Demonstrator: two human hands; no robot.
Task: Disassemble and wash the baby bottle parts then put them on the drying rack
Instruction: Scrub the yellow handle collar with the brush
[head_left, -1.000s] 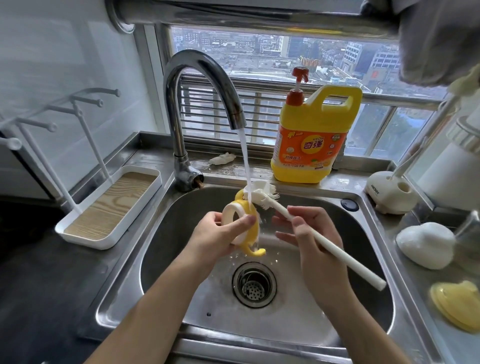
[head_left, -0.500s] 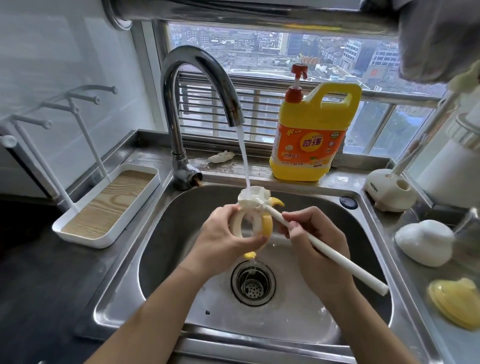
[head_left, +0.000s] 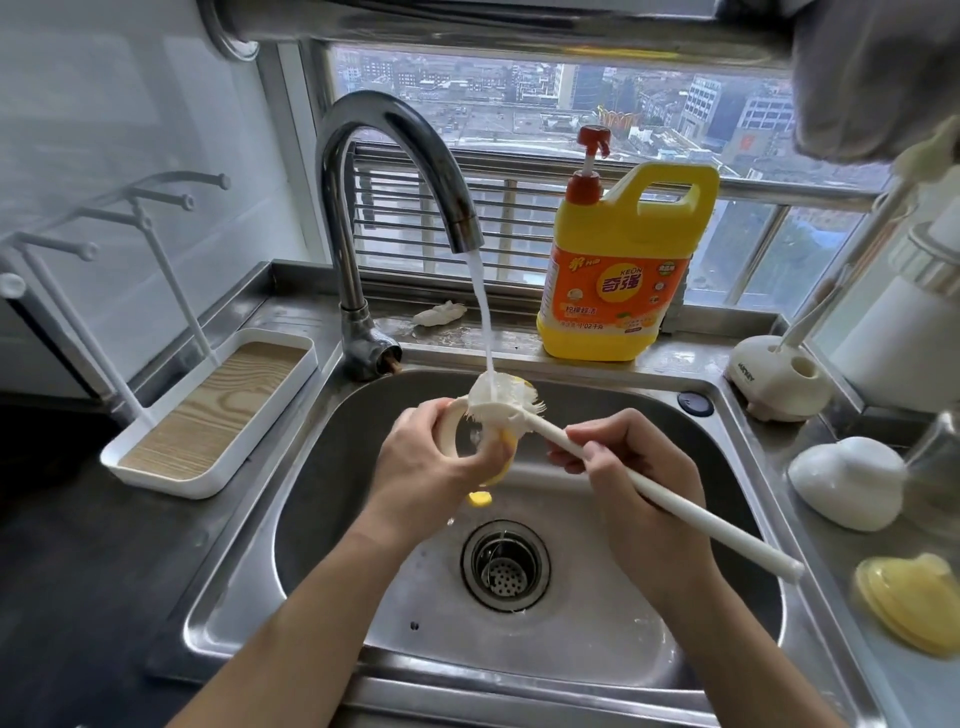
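Both curled: left hand (head_left: 426, 462) grips ring (head_left: 445, 426), right hand (head_left: 639, 488) grips brush (head_left: 727, 535).

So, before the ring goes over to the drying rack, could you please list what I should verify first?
1. Left hand grips the handled ring: ok.
2. Right hand holds the brush by its handle: ok.
3. Tap water runs onto the brush head and ring: ok.
4. Ring rinsed free of residue: cannot tell.
5. Drying rack stands left of the sink: ok.
6. Yellow cap on the right counter already washed: cannot tell.
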